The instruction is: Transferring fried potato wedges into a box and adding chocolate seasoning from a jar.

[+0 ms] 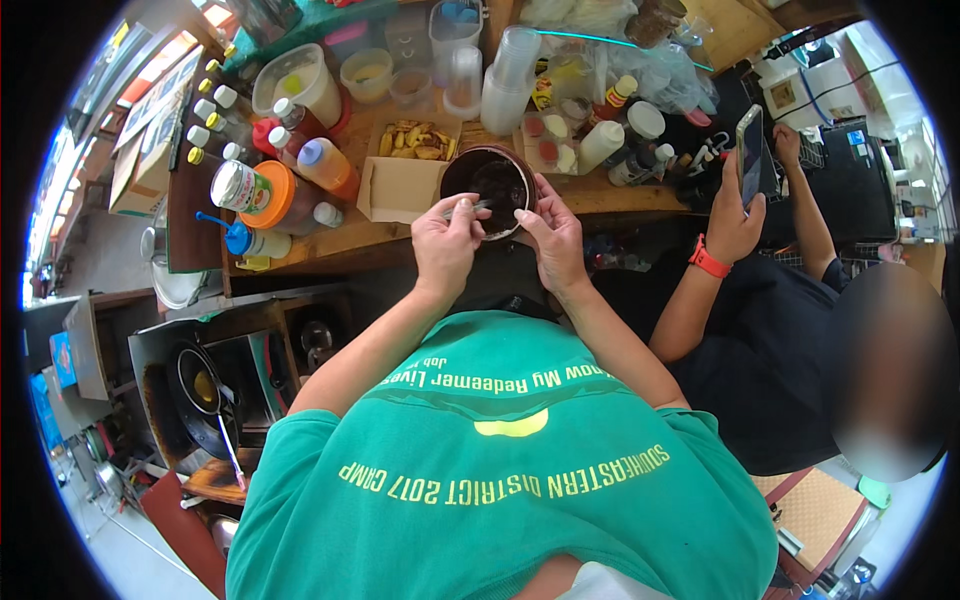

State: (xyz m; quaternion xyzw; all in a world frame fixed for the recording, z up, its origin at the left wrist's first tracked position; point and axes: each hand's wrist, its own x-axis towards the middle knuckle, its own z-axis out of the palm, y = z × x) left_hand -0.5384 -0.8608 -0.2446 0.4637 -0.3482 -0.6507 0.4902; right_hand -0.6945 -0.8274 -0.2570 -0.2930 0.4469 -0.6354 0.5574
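Observation:
My right hand [556, 234] grips the right side of a round dark-brown container [452, 174], its thumb on the near rim. The container is tilted towards me and a dark substance [501, 184] shows inside. Between the fingers of my left hand [448, 238] is the handle of a small metal utensil [480, 205] that reaches into the container; its far end is hidden. Just behind and to the left, an open cardboard box [401, 184] holds fried wedges [416, 141], perhaps potato.
Sauce bottles [328, 169] and jars crowd the wooden counter [341, 244] on the left. Stacked plastic cups [510, 86], a tray of small sauce cups [551, 142] and squeeze bottles [600, 146] stand behind. A person [757, 352] holding a phone [748, 154] is close on the right. A pan [206, 397] lies lower left.

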